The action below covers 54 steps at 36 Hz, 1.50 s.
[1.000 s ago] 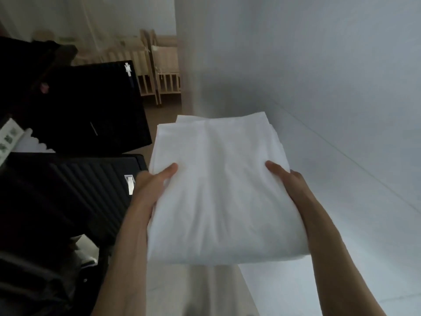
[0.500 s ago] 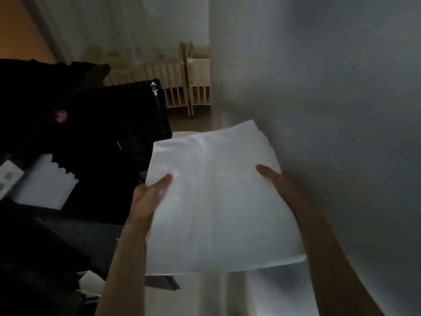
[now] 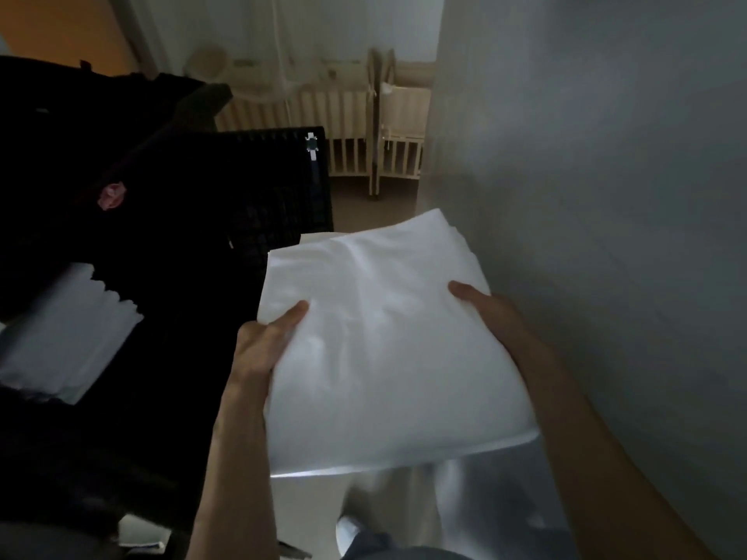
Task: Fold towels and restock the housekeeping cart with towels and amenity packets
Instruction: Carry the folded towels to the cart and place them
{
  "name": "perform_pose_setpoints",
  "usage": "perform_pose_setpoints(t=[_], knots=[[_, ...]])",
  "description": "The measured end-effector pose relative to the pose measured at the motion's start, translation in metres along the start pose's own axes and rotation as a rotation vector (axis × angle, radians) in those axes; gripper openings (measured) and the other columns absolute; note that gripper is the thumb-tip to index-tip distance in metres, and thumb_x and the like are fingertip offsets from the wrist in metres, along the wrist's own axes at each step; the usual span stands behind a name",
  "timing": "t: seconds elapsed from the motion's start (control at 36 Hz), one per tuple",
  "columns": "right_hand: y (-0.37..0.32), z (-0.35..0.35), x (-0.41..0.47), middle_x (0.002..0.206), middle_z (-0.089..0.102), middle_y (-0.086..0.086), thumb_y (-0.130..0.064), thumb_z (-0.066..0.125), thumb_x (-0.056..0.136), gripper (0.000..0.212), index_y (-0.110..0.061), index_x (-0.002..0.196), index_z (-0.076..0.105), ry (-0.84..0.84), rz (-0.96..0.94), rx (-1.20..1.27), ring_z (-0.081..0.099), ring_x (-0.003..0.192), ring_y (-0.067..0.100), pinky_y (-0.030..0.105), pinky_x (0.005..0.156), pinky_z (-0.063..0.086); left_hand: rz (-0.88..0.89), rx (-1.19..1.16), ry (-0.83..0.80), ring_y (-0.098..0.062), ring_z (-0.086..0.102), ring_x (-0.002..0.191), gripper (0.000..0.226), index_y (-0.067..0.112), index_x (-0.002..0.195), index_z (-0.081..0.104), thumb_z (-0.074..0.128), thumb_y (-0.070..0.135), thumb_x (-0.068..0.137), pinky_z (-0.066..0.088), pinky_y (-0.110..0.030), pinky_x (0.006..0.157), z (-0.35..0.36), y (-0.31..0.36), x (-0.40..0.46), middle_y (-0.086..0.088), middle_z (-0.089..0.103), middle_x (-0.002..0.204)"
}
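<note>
Both hands are carrying the folded white towel (image 3: 388,337) flat at chest level — left hand (image 3: 266,337) gripping its left edge, thumb on top; right hand (image 3: 485,313) gripping the right edge likewise. Advice: keep it level so the layers stay aligned. Left of the left hand, the dark cart (image 3: 169,244) is holding a white towel stack (image 3: 60,333); a pale wall (image 3: 606,175) is running along beside the right hand — wooden cribs (image 3: 384,127) standing beyond.

left hand (image 3: 262,341): thumb on top, gripping | right hand (image 3: 491,313): thumb on top, gripping | forearms extended
</note>
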State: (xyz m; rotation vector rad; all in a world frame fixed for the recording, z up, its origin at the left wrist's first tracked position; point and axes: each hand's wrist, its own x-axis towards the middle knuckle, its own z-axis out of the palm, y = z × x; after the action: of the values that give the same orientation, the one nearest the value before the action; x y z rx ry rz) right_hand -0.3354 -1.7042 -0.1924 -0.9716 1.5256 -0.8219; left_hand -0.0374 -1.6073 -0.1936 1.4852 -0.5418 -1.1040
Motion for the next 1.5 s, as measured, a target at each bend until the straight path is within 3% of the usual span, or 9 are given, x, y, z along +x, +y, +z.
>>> perform_pose_setpoints(t=[0.08, 0.28, 0.53, 0.75, 0.83, 1.03, 1.19, 1.36, 1.5], knots=[[-0.014, 0.017, 0.027, 0.107, 0.075, 0.004, -0.067, 0.086, 0.045, 0.096, -0.012, 0.121, 0.067, -0.02, 0.012, -0.017, 0.073, 0.094, 0.026, 0.044, 0.092, 0.056, -0.005, -0.003, 0.037, -0.019, 0.076, 0.075, 0.035, 0.008, 0.089, 0.076, 0.088, 0.037, 0.072, 0.057, -0.023, 0.055, -0.003, 0.004, 0.029, 0.0, 0.079, 0.085], [-0.037, 0.079, 0.093, 0.102, 0.076, 0.001, -0.073, 0.086, 0.036, 0.103, -0.015, 0.12, 0.068, -0.121, 0.062, -0.098, 0.074, 0.089, 0.026, 0.045, 0.091, 0.056, -0.017, -0.004, 0.198, -0.007, 0.073, 0.062, 0.034, 0.012, 0.079, 0.072, 0.089, 0.039, 0.07, 0.051, -0.016, 0.043, -0.028, 0.003, 0.089, 0.013, 0.075, 0.069], [-0.048, 0.155, 0.153, 0.084, 0.078, -0.005, -0.06, 0.082, 0.055, 0.073, -0.012, 0.109, 0.072, -0.299, 0.089, -0.284, 0.075, 0.072, 0.016, 0.027, 0.064, 0.052, -0.155, -0.032, 0.396, -0.016, 0.076, 0.072, 0.052, 0.008, 0.086, 0.076, 0.093, 0.048, 0.057, 0.059, -0.028, 0.064, -0.072, -0.019, 0.13, 0.004, 0.078, 0.08], [-0.072, 0.24, 0.225, 0.081, 0.077, -0.005, -0.055, 0.081, 0.065, 0.053, -0.018, 0.102, 0.072, -0.538, 0.075, -0.443, 0.074, 0.066, 0.015, 0.024, 0.059, 0.05, -0.246, -0.093, 0.64, -0.008, 0.073, 0.062, 0.045, 0.009, 0.082, 0.072, 0.091, 0.046, 0.063, 0.054, -0.022, 0.056, -0.086, -0.029, 0.163, 0.01, 0.075, 0.067], [-0.08, 0.274, 0.256, 0.091, 0.075, -0.004, -0.056, 0.081, 0.065, 0.059, -0.02, 0.111, 0.071, -0.613, 0.051, -0.49, 0.073, 0.073, 0.016, 0.023, 0.06, 0.049, -0.255, -0.106, 0.739, 0.0, 0.068, 0.052, 0.04, 0.015, 0.077, 0.067, 0.09, 0.046, 0.066, 0.049, -0.015, 0.044, -0.083, -0.027, 0.174, 0.019, 0.069, 0.056], [-0.102, 0.336, 0.304, 0.093, 0.072, -0.007, -0.062, 0.081, 0.058, 0.073, -0.024, 0.118, 0.067, -0.807, 0.036, -0.64, 0.071, 0.08, 0.015, 0.023, 0.063, 0.049, -0.308, -0.187, 0.959, -0.004, 0.069, 0.055, 0.036, 0.014, 0.075, 0.07, 0.089, 0.043, 0.068, 0.051, -0.019, 0.052, -0.067, -0.036, 0.189, 0.008, 0.072, 0.062], [-0.109, 0.38, 0.315, 0.097, 0.069, -0.007, -0.058, 0.079, 0.07, 0.066, -0.025, 0.125, 0.063, -0.94, 0.006, -0.74, 0.068, 0.084, 0.014, 0.025, 0.064, 0.048, -0.346, -0.281, 1.035, -0.015, 0.074, 0.066, 0.036, 0.009, 0.08, 0.075, 0.089, 0.041, 0.07, 0.056, -0.026, 0.063, -0.068, -0.043, 0.195, 0.004, 0.076, 0.07], [-0.097, 0.417, 0.324, 0.122, 0.065, 0.001, -0.053, 0.077, 0.076, 0.078, -0.02, 0.142, 0.051, -0.989, -0.027, -0.796, 0.065, 0.098, 0.018, 0.029, 0.079, 0.05, -0.357, -0.387, 1.053, -0.014, 0.073, 0.06, 0.028, 0.01, 0.082, 0.072, 0.086, 0.033, 0.076, 0.054, -0.021, 0.046, -0.076, -0.049, 0.207, 0.003, 0.075, 0.067], [-0.084, 0.437, 0.334, 0.123, 0.064, 0.003, -0.055, 0.077, 0.075, 0.082, -0.016, 0.142, 0.05, -0.984, 0.019, -0.866, 0.064, 0.099, 0.021, 0.031, 0.084, 0.049, -0.35, -0.421, 1.07, -0.013, 0.074, 0.063, 0.024, 0.01, 0.085, 0.073, 0.085, 0.029, 0.078, 0.057, -0.023, 0.054, -0.081, -0.06, 0.218, -0.002, 0.077, 0.079]])
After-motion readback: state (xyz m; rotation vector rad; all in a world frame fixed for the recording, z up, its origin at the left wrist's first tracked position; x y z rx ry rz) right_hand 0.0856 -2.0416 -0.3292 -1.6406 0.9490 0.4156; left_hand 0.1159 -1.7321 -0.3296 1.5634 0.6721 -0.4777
